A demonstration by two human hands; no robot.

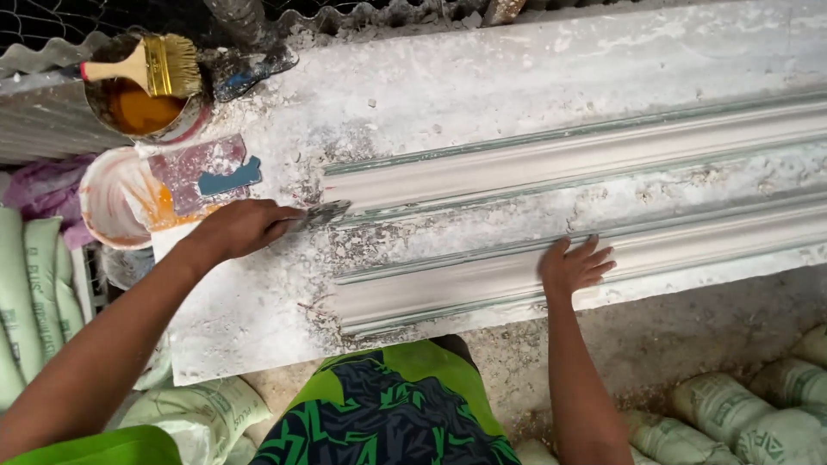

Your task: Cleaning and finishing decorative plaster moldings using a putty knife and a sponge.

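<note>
My left hand [241,229] grips a small metal scraper [320,214] whose blade touches the left end of the far plaster moulding [551,159]. A second, nearer plaster moulding [482,284] lies parallel to it on the white, plaster-caked workbench [482,77]. My right hand [575,267] rests flat, fingers spread, on top of the nearer moulding. Both mouldings run off to the right edge of the view.
A tin of orange liquid [142,108] with a paintbrush [151,65] across it stands at the bench's far left. Beside it are a white bucket [112,202] and a plastic scraper [211,172]. Filled sacks [741,413] lie on the floor right and left.
</note>
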